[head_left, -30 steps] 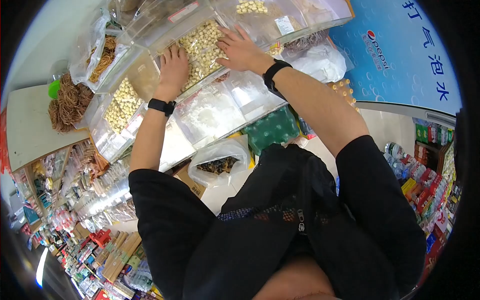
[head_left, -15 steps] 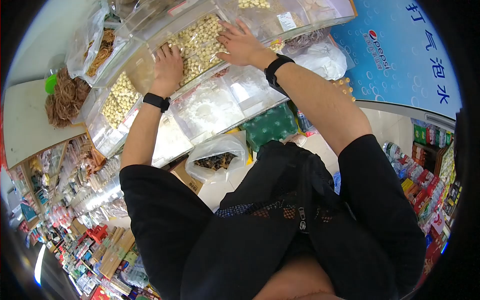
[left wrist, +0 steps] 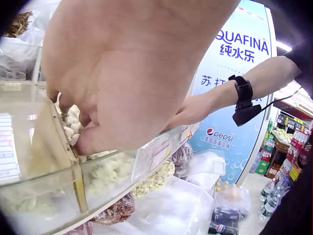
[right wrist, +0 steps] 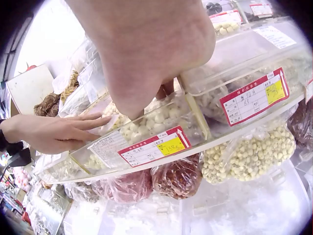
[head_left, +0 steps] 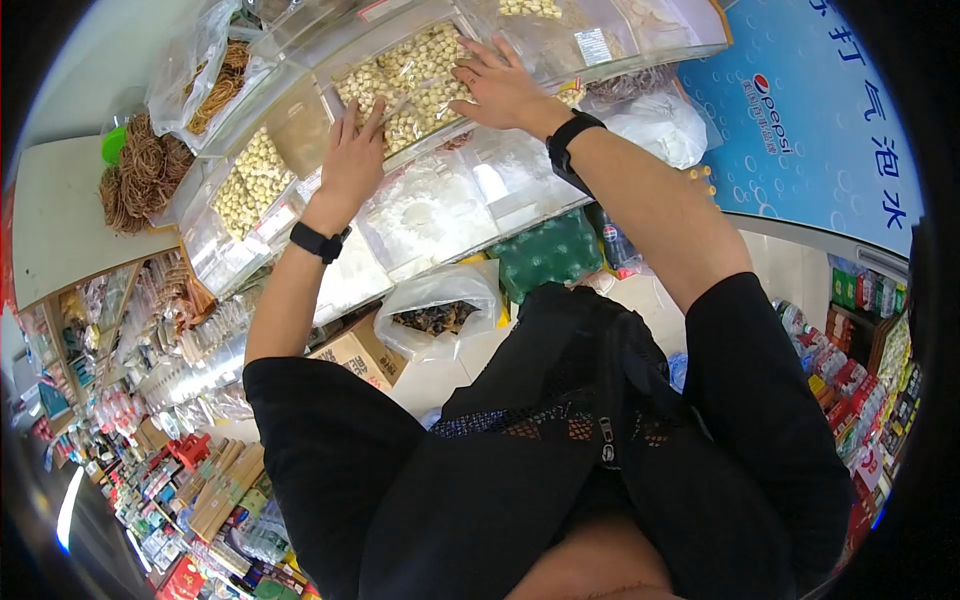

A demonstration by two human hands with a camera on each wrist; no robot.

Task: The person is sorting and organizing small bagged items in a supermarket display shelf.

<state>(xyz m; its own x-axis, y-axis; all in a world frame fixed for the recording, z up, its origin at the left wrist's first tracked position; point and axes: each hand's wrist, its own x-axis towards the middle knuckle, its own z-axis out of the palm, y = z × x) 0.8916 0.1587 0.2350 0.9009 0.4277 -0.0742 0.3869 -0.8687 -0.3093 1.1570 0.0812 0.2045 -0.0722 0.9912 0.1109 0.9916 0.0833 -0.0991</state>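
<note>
A clear bin (head_left: 396, 152) of pale, roundish dried pieces (head_left: 418, 62), resembling lotus seeds, stands in the sloping display counter. My left hand (head_left: 352, 172) reaches over its left end, fingers extended among the pieces. The left wrist view shows the pieces (left wrist: 72, 122) right by my fingertips, partly hidden by the hand. At the bin's right end, my right hand (head_left: 500, 92) lies with spread fingers on the pieces. In the right wrist view its fingertips dip behind the front wall, which bears a red-edged price label (right wrist: 154, 146).
Neighbouring bins hold more pale pieces (head_left: 252, 182) and white goods (head_left: 420, 205). A stringy brown bundle (head_left: 145, 172) lies at left. Below the counter are an open white bag (head_left: 440, 318), a cardboard box (head_left: 360, 355) and green wrapped bottles (head_left: 550, 255). A blue Pepsi fridge (head_left: 800, 130) stands right.
The head view has shifted slightly. My left hand has drawn a little towards me along the bin's left end. My right hand stays on the pieces at the right end.
</note>
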